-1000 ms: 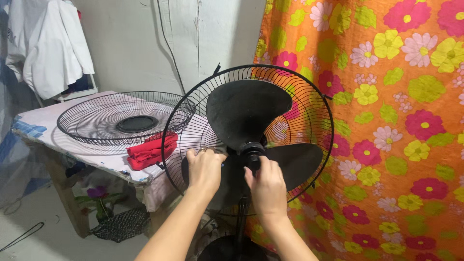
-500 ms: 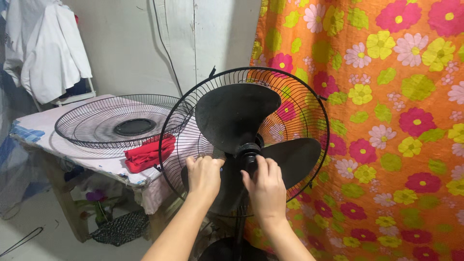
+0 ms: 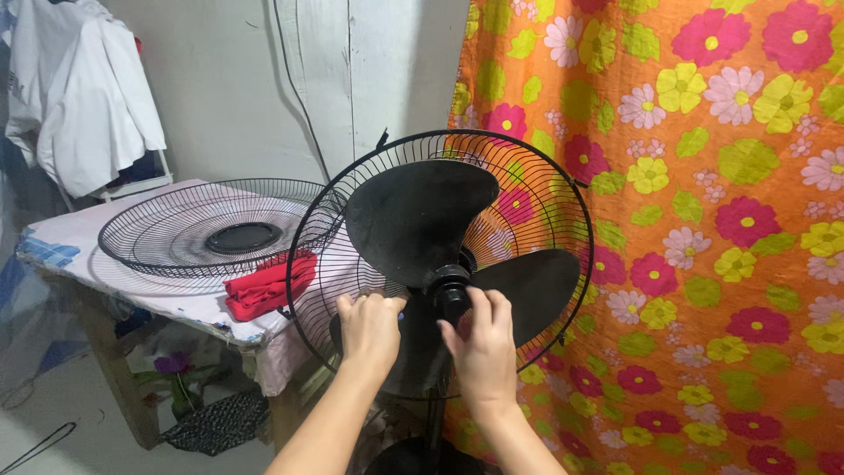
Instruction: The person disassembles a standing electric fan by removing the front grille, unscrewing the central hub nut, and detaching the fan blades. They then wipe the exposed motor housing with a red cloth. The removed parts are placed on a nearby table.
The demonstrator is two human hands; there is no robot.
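Two bare hands work at the middle of a black standing fan whose front guard is off; the left hand [image 3: 370,330] is curled shut over the lower blade [image 3: 413,352], fingers folded over its upper edge just left of the hub; the right hand [image 3: 482,343] is closed around the black hub cap [image 3: 449,287] at the centre, its fingers bent about the cap from the right and below. Three black blades fan out from that cap: a broad upper blade [image 3: 422,220] rising up and left, a right blade [image 3: 536,286] reaching toward the curtain, and the lower one mostly hidden behind the two hands. Behind the blades stands the rear wire guard [image 3: 563,211], a round black cage, upright and facing the camera; beneath it the fan's pole [image 3: 434,422] drops to a dark base at the near edge. To the left, on a table [image 3: 114,281] draped with a pale cloth, the loose front guard [image 3: 220,227] lies flat with its solid disc in the middle; a folded red cloth [image 3: 268,286] rests just near of it, close to the rear guard's left rim. Far left hangs a white garment [image 3: 75,97]; filling the right is an orange flowered curtain [image 3: 703,237].
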